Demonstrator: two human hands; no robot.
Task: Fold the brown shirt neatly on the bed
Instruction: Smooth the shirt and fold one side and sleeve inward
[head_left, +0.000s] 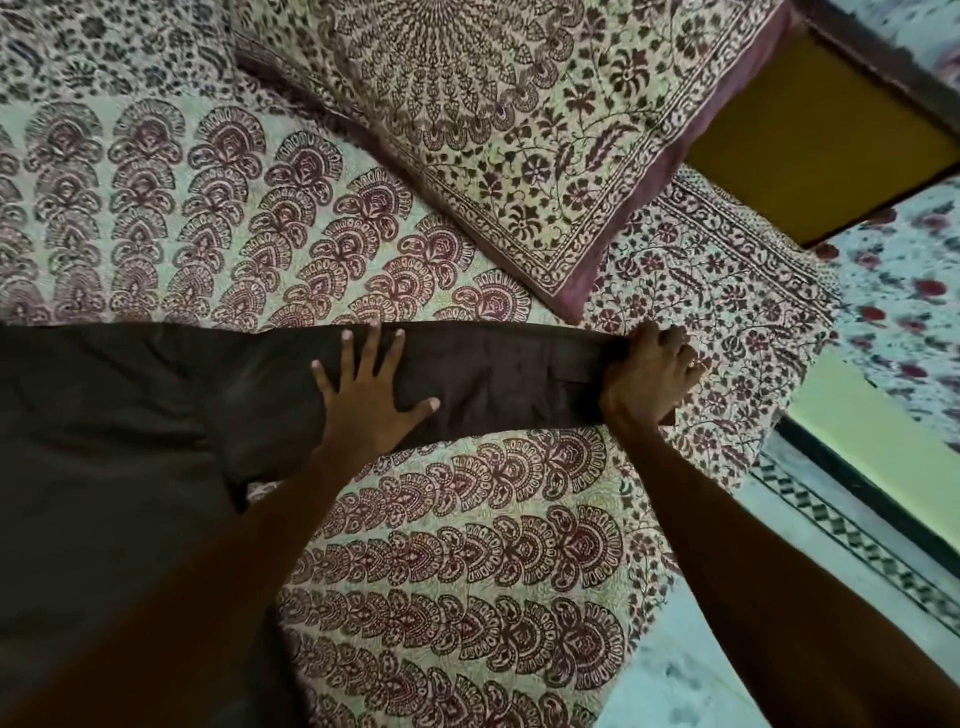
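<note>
- Head view, nearest to you: both of your bare forearms reach forward from the lower edge, the left one crossing over the dark cloth, the right one along the bed's right side.
- Under your left forearm lies the body of the brown shirt (104, 441), spread flat over the left part of the bed (467, 545), which wears a cream sheet printed with maroon fan-shaped motifs.
- One sleeve (498, 379) of the shirt runs out to the right across the sheet, lying flat in a long band.
- Your left hand (371, 400) lies palm down on that sleeve near where it joins the body, fingers spread wide and the thumb pointing right, pressing the cloth and gripping nothing.
- Your right hand (647, 382) is at the far end of the sleeve, fingers curled closed over the cuff close to the bed's right edge.
- Beyond your hands, a pillow (519, 130) in a matching floral print with a mauve border rests on the sheet, its corner pointing down toward the sleeve without touching it.
- To the right of the bed you see pale tiled floor (857, 530) with a patterned border strip.
- Farther up on the right there is a yellow surface (810, 135) framed in dark wood.
</note>
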